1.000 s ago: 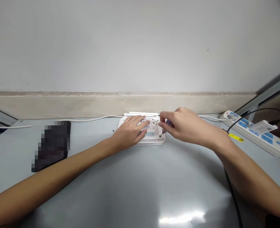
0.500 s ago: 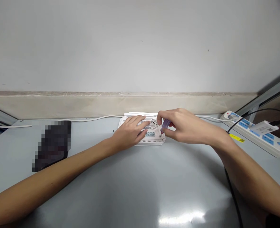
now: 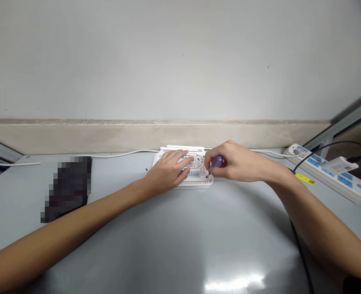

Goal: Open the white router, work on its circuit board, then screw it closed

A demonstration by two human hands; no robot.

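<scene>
A white router [image 3: 193, 185] with folded antennas along its far side lies with its vented, labelled face up on the grey table. My left hand [image 3: 168, 170] rests flat across its left part, fingers spread, covering much of the label. In my right hand [image 3: 229, 161] is a screwdriver [image 3: 217, 161] with a translucent purple handle, gripped between thumb and curled fingers. Its tip points down at the round hole in the router's near right corner. Whether the tip sits on a screw is too small to tell.
On the right stands a white power strip [image 3: 332, 173] with blue sockets, a white adapter [image 3: 339, 165] and a black cable [image 3: 301, 255]. A dark, pixelated object [image 3: 72, 188] lies at left. A tiny dark piece [image 3: 146, 169] sits left of the router. White cable [image 3: 122, 154] runs along the wall.
My right hand has turned slightly, and the screwdriver handle has tilted so that more of its end shows. The left hand stays on the router.
</scene>
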